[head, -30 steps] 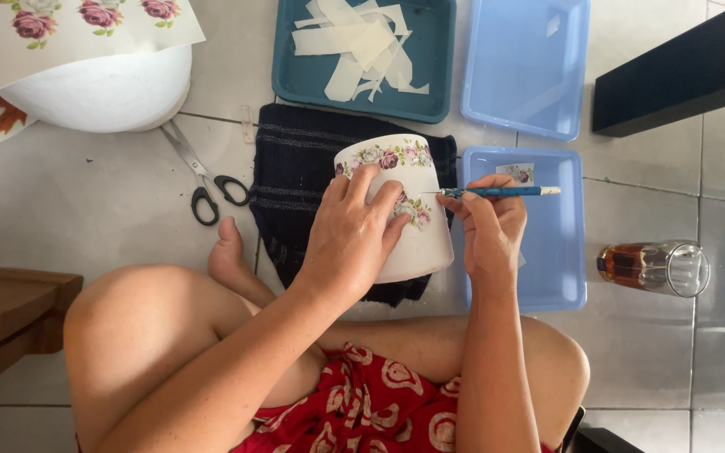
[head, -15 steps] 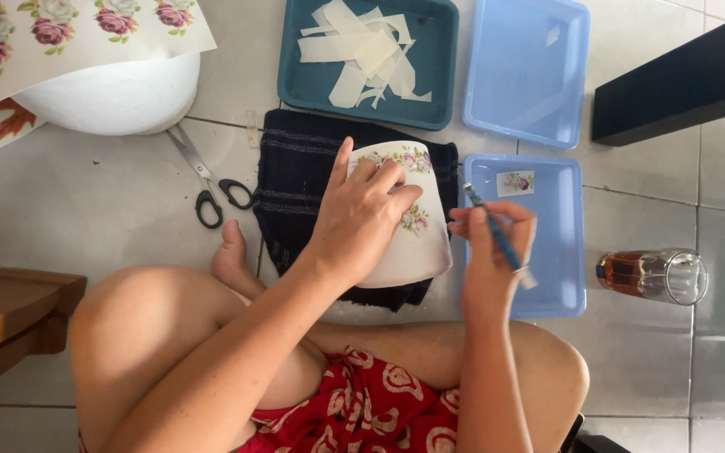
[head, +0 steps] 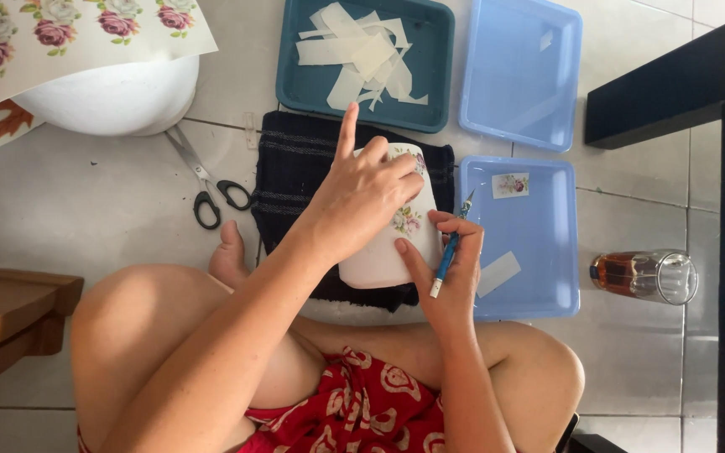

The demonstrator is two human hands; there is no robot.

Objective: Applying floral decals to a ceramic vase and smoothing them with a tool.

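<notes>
My left hand point(head: 361, 198) grips a white cup point(head: 396, 243) with small flower pictures on it, held over a dark cloth point(head: 291, 172) on the tiled floor. Its index finger sticks up. My right hand point(head: 448, 277) holds a thin blue craft knife point(head: 449, 250) like a pen, tip up, right beside the cup's side. My bare knees and red patterned shorts fill the lower part of the view.
Black-handled scissors point(head: 211, 189) lie left of the cloth. Behind it is a teal tray point(head: 295, 75) of white paper scraps and a pale blue tray point(head: 564, 101). Another blue tray point(head: 547, 285) holds a flower cutout point(head: 511, 184). A glass of brown drink point(head: 644, 275) lies at right. A white bowl point(head: 111, 96) sits far left.
My right hand turned the knife from pointing sideways to upright and brought it down against the cup's side. My left hand shifted its grip and raised its index finger.
</notes>
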